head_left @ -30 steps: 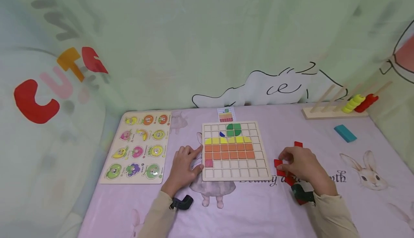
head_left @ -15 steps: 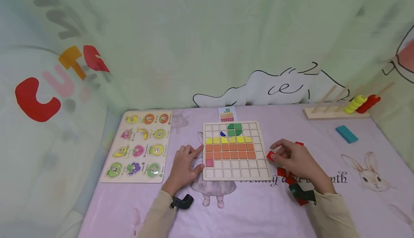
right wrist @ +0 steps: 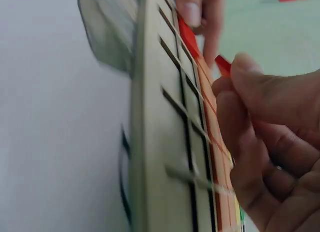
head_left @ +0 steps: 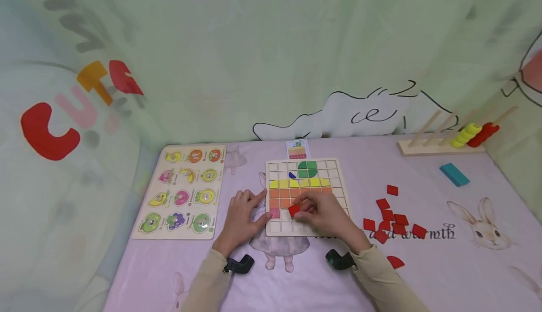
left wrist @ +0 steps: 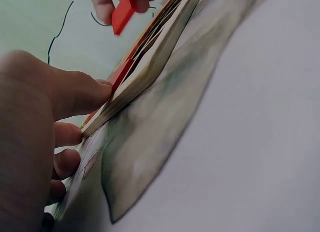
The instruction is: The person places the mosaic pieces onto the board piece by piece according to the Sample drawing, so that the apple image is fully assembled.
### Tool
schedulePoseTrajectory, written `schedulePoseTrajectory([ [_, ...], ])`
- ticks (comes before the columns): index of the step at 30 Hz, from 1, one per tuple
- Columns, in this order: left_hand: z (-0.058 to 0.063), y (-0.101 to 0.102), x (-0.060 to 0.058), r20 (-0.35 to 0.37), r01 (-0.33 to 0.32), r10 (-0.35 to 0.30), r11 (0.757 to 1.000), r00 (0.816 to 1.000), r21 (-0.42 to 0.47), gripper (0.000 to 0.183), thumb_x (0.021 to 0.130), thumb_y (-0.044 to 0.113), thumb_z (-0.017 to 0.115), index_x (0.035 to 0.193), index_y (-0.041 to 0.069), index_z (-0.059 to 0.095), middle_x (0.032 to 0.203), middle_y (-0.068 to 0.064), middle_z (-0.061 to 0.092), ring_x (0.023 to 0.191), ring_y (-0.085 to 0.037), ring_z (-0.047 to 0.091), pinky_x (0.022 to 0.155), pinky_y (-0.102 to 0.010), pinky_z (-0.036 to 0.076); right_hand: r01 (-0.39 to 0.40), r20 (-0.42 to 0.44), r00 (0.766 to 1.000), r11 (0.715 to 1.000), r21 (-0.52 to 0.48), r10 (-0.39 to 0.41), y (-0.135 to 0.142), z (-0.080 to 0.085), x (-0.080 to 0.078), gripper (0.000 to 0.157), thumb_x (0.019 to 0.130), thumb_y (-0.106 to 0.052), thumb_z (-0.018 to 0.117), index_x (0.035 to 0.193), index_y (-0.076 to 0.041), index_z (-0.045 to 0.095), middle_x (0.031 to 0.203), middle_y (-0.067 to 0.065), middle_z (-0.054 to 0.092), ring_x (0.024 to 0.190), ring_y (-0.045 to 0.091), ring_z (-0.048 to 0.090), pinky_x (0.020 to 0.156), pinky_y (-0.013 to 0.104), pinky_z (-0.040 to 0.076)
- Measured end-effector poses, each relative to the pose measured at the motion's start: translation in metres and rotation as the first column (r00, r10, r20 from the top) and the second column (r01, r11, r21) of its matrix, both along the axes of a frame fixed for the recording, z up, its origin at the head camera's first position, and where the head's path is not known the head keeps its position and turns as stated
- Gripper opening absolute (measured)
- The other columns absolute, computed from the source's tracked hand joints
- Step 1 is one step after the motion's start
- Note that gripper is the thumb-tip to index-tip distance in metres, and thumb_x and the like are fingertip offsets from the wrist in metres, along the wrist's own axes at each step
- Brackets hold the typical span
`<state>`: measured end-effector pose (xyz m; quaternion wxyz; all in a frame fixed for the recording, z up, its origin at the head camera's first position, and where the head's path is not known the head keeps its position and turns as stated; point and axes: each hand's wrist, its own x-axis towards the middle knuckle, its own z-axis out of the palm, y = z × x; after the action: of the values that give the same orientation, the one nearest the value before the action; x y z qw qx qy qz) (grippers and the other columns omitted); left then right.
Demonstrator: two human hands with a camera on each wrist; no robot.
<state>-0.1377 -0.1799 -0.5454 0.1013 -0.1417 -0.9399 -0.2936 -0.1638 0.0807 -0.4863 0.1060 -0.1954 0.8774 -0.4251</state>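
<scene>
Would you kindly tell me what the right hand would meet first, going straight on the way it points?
Probably the left hand at the left edge of the square wooden grid board, though depth is unclear.

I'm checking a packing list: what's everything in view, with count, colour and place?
Grid board: one, wooden, centre
Green tiles: four, green, top two rows
Blue tile: one, blue, second row
Yellow tiles: six, yellow, third row
Orange tiles: count partly hidden, orange, fourth and fifth rows
Placed tile: one, red, sixth row
Held tile: one, red, over grid board
Loose tiles: about ten, red, right
Picture card: one, multicoloured, behind grid board
Fruit board: one, wooden, left
Fruit pictures: twelve, multicoloured, on it
Peg stand: one, wooden, back right
Beads: several, yellow and red, on it
Block: one, teal, right
Cloth: one, lilac, underneath
Backdrop: one, green, behind
Wrist devices: two, black, wrists
Sleeves: two, beige, foreground
Left hand: one, touching grid board
Right hand: one, pinching held tile
</scene>
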Motion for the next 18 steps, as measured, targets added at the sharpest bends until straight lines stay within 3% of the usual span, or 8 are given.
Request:
schedulePoseTrajectory([
  [5,0.002,0.001,-0.001,0.020,-0.005,0.005,1.000,1.000,-0.009,0.061,0.093,0.040,0.072,0.147,0.013,0.065,0.094,-0.002,0.053,0.089,-0.016,0.039,0.082,-0.034,0.031,-0.021,-0.008,1.000,0.998,0.055,0.021,-0.019,-0.006,0.000,0.026,0.082,-0.012,0.092,0.101,-0.008,0.076,0.079,-0.005,0.066,0.068,0.010,0.056,0.063,0.023,0.049],
  [13,0.000,0.005,-0.004,-0.060,-0.065,0.064,0.998,0.996,-0.009,0.054,0.093,0.039,0.077,0.139,0.011,0.071,0.086,0.001,0.052,0.084,-0.017,0.043,0.076,-0.034,0.034,0.011,-0.043,0.999,0.990,0.142,-0.005,-0.030,-0.012,0.001,0.025,0.081,-0.013,0.092,0.099,-0.012,0.075,0.076,-0.008,0.062,0.066,0.010,0.052,0.061,0.024,0.044],
  [18,0.000,0.007,-0.003,-0.055,-0.080,0.079,0.997,0.995,-0.013,0.056,0.090,0.037,0.079,0.139,0.013,0.071,0.086,0.001,0.053,0.084,-0.018,0.044,0.075,-0.034,0.034,0.027,-0.060,0.998,0.988,0.155,-0.018,-0.030,-0.011,0.002,0.025,0.080,-0.012,0.092,0.099,-0.012,0.076,0.076,-0.007,0.063,0.067,0.011,0.052,0.062,0.024,0.043],
])
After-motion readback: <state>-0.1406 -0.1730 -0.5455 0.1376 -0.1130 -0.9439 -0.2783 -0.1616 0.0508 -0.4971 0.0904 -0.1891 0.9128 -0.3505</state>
